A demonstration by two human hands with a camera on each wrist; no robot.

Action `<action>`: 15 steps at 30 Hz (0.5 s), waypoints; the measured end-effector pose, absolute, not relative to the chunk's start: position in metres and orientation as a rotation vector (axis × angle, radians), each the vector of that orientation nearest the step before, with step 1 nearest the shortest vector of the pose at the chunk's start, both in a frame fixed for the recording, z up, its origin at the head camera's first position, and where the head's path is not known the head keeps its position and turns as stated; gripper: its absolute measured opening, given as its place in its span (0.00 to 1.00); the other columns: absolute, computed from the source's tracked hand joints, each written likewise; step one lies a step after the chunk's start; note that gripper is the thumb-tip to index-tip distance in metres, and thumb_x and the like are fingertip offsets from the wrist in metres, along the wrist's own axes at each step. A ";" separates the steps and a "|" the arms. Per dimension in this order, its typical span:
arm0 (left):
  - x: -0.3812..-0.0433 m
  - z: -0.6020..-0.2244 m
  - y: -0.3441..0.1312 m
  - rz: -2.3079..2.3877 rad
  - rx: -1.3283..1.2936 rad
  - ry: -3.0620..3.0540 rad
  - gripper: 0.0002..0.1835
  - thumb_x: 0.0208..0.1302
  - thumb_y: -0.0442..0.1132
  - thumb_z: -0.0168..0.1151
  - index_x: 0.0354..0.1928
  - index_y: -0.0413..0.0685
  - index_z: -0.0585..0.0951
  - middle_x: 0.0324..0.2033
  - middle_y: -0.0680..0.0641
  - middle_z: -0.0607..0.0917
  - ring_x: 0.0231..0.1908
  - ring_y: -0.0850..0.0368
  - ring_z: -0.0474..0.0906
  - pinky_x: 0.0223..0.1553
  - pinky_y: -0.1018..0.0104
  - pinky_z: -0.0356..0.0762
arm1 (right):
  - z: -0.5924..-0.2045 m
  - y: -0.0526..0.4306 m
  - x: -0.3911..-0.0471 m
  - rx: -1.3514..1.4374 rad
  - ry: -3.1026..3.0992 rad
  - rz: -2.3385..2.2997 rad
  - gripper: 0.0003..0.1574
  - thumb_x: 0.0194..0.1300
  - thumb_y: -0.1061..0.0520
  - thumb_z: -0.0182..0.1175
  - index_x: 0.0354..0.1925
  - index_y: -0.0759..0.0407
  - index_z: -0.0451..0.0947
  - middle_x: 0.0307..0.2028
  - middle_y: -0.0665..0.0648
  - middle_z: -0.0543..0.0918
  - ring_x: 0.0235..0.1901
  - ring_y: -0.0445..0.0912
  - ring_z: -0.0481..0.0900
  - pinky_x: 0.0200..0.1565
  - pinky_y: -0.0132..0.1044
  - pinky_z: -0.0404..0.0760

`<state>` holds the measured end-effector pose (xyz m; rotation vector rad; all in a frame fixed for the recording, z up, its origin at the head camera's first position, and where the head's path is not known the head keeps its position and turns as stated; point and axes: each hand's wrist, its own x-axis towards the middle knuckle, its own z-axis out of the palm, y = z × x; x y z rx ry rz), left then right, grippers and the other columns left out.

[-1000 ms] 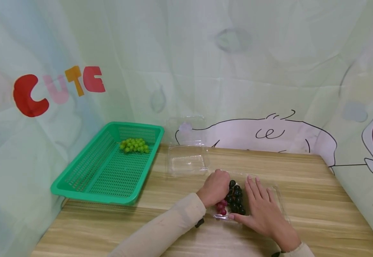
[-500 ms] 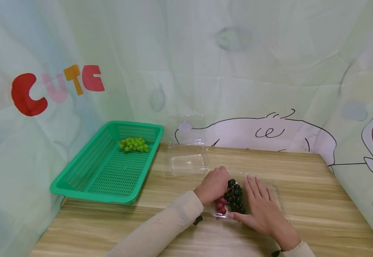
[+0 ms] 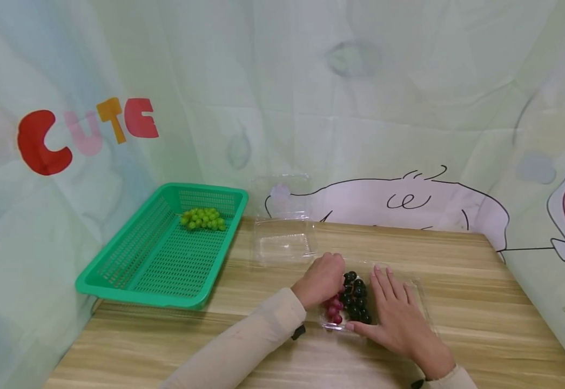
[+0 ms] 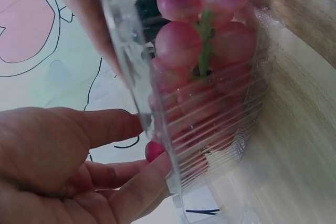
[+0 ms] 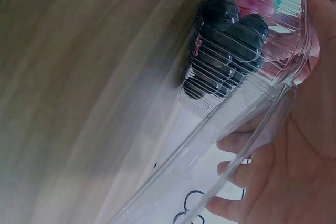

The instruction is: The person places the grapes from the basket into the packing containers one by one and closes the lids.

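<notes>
A hinged clear plastic box (image 3: 332,326) lies spread open on the table, with red grapes (image 3: 334,311) on the left and black grapes (image 3: 355,300) beside them. My left hand (image 3: 320,282) bends over the box's left rim. In the left wrist view, its thumb and fingers (image 4: 113,127) close around the far end of the red bunch, right at the rim; the fingertips are partly hidden. My right hand (image 3: 399,313) lies flat, fingers straight, over the box's right part. From the right wrist, the black grapes (image 5: 226,45) show through the ribbed wall.
A green plastic basket (image 3: 139,301) at the left holds a bunch of green grapes (image 3: 203,218). Another clear box (image 3: 284,246) stands open at the back, its lid upright near the printed cloth backdrop (image 3: 282,97). The wooden table (image 3: 486,302) extends right and forward.
My left hand has shifted slightly left and back along the rim, uncovering a little more of the red and black grapes. The right hand stays put.
</notes>
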<state>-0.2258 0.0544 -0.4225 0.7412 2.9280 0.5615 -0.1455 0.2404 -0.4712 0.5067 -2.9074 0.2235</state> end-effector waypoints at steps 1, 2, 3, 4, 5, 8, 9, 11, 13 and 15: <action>-0.226 -0.422 0.054 0.560 0.742 2.929 0.10 0.63 0.32 0.69 0.24 0.44 0.79 0.22 0.51 0.77 0.22 0.60 0.72 0.22 0.71 0.71 | -0.471 0.240 -0.146 0.507 -2.907 0.224 0.76 0.55 0.14 0.55 0.77 0.69 0.54 0.77 0.67 0.57 0.76 0.65 0.52 0.69 0.69 0.57; -0.226 -0.422 0.054 0.559 0.744 2.932 0.11 0.62 0.32 0.69 0.23 0.44 0.80 0.22 0.50 0.78 0.22 0.60 0.72 0.22 0.71 0.72 | -0.471 0.240 -0.146 0.506 -2.906 0.227 0.76 0.55 0.14 0.55 0.77 0.69 0.54 0.77 0.67 0.57 0.76 0.65 0.52 0.69 0.69 0.57; -0.226 -0.421 0.054 0.557 0.741 2.931 0.12 0.62 0.33 0.69 0.22 0.45 0.80 0.22 0.50 0.78 0.22 0.60 0.72 0.23 0.71 0.72 | -0.471 0.240 -0.146 0.506 -2.905 0.229 0.76 0.55 0.14 0.55 0.77 0.69 0.54 0.77 0.67 0.57 0.76 0.65 0.52 0.69 0.69 0.57; -0.226 -0.421 0.053 0.554 0.740 2.935 0.13 0.62 0.33 0.69 0.20 0.46 0.80 0.22 0.50 0.78 0.23 0.59 0.72 0.23 0.70 0.72 | -0.471 0.240 -0.146 0.506 -2.904 0.231 0.76 0.55 0.14 0.55 0.77 0.69 0.54 0.77 0.67 0.56 0.77 0.65 0.52 0.69 0.69 0.57; -0.226 -0.420 0.053 0.554 0.732 2.932 0.13 0.62 0.33 0.70 0.20 0.46 0.81 0.22 0.50 0.78 0.24 0.59 0.72 0.23 0.70 0.72 | -0.470 0.240 -0.146 0.506 -2.904 0.231 0.76 0.55 0.14 0.55 0.77 0.69 0.53 0.77 0.66 0.56 0.77 0.65 0.51 0.69 0.69 0.57; -0.225 -0.419 0.052 0.552 0.707 2.928 0.14 0.64 0.35 0.68 0.19 0.47 0.81 0.26 0.48 0.78 0.27 0.58 0.71 0.25 0.70 0.73 | -0.470 0.240 -0.145 0.508 -2.902 0.226 0.76 0.55 0.14 0.55 0.77 0.69 0.53 0.77 0.66 0.56 0.77 0.65 0.51 0.69 0.69 0.57; -0.225 -0.419 0.052 0.550 0.700 2.928 0.15 0.65 0.35 0.67 0.19 0.47 0.81 0.27 0.48 0.77 0.28 0.58 0.71 0.26 0.70 0.73 | -0.470 0.240 -0.145 0.509 -2.902 0.222 0.76 0.55 0.14 0.55 0.77 0.69 0.53 0.77 0.67 0.56 0.77 0.65 0.52 0.69 0.69 0.58; -0.224 -0.419 0.050 0.556 0.699 2.935 0.16 0.67 0.35 0.66 0.18 0.48 0.81 0.28 0.48 0.76 0.31 0.57 0.70 0.26 0.70 0.73 | -0.470 0.240 -0.145 0.511 -2.901 0.214 0.76 0.55 0.14 0.55 0.77 0.69 0.54 0.77 0.67 0.57 0.76 0.65 0.52 0.69 0.69 0.58; -0.223 -0.418 0.049 0.572 0.699 2.943 0.18 0.67 0.35 0.64 0.17 0.50 0.80 0.29 0.48 0.75 0.33 0.57 0.69 0.26 0.70 0.72 | -0.470 0.240 -0.145 0.511 -2.898 0.210 0.76 0.55 0.14 0.55 0.77 0.69 0.54 0.77 0.67 0.57 0.76 0.65 0.53 0.69 0.69 0.58; -0.223 -0.418 0.047 0.606 0.698 2.948 0.18 0.67 0.35 0.64 0.16 0.50 0.79 0.29 0.47 0.75 0.33 0.56 0.69 0.25 0.70 0.72 | -0.470 0.240 -0.145 0.511 -2.895 0.211 0.76 0.55 0.14 0.55 0.76 0.69 0.54 0.77 0.67 0.57 0.76 0.65 0.53 0.69 0.69 0.58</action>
